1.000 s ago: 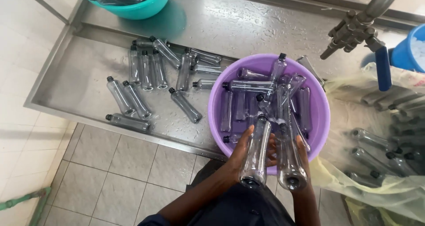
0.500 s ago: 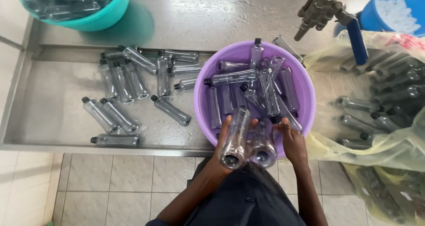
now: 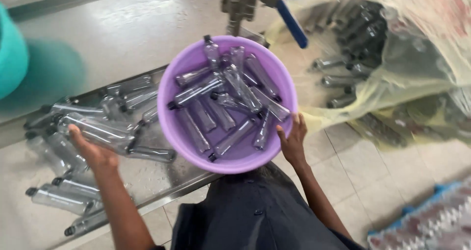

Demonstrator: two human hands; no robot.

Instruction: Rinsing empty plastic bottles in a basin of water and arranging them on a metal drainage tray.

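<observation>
A purple basin (image 3: 172, 127) holds several clear plastic bottles with black caps (image 3: 230, 88). My right hand (image 3: 293, 141) grips the basin's near right rim. My left hand (image 3: 93, 151) is out over the steel trough to the left, holding clear bottles (image 3: 100, 131) just above other bottles lying there.
The steel trough (image 3: 127, 32) carries several loose bottles (image 3: 59, 198) at the left. A teal basin (image 3: 12, 54) is at the far left edge. A tap with a blue handle (image 3: 292, 22) hangs above the purple basin. A yellowish plastic bag of bottles (image 3: 373, 59) lies at the right, on the tiled floor.
Both hands held bottles upright over the purple basin. Now my left hand has carried bottles left over the trough, and my right hand has let go and taken the basin's rim.
</observation>
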